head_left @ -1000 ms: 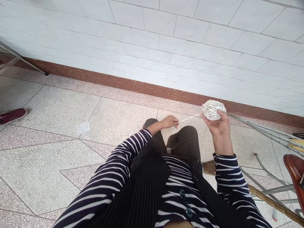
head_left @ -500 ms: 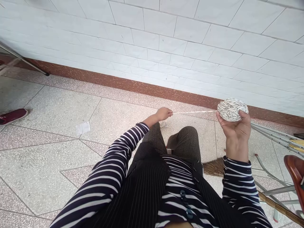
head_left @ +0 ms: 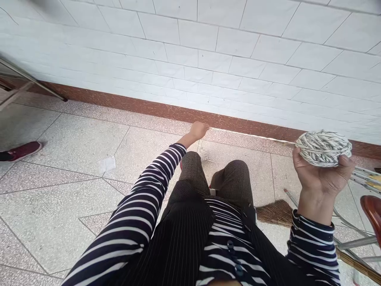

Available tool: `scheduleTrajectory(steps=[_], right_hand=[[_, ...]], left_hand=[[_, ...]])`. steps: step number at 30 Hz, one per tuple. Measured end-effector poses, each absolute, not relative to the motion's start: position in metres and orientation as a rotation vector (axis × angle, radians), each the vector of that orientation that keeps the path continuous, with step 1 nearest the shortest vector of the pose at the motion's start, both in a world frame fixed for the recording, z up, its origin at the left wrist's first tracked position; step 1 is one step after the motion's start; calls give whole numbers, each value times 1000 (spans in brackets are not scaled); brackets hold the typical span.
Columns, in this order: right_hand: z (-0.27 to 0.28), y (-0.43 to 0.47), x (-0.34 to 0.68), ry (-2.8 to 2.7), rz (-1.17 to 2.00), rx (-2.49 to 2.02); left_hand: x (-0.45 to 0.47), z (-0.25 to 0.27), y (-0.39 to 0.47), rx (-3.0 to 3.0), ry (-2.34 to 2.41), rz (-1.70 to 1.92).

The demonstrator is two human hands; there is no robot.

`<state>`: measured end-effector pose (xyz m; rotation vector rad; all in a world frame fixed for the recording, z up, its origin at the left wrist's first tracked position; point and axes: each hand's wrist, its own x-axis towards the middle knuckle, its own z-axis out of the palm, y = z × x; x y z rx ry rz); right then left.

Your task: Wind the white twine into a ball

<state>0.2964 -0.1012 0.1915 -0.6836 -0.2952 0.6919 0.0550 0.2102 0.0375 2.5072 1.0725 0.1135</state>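
A ball of white yarn flecked with dark strands rests in my right hand, whose fingers and thumb cup it from below. From the ball's left side a strand of yarn runs taut across to my left hand. That hand is closed, pinching the strand in front of my left knee. Beneath it, a loose tangle of pale yarn lies on the floor near my knees.
A white tiled wall with a brown baseboard stands ahead. To the right are a broom, metal legs and a brown chair part. At left are a scrap of white paper and another person's red shoe.
My right hand has moved right with the yarn ball, and my left hand has risen slightly. The strand between them has grown longer.
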Motion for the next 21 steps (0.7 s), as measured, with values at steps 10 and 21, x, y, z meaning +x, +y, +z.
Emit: scheduleTrajectory(steps=[10,21], right_hand=[[181,-125,302,-223,606,-709],[186,-144,313,-268,543,-717]], left_hand=[[62,58,245,2538,1283,65],[31,47,254,2437,1400,-35]])
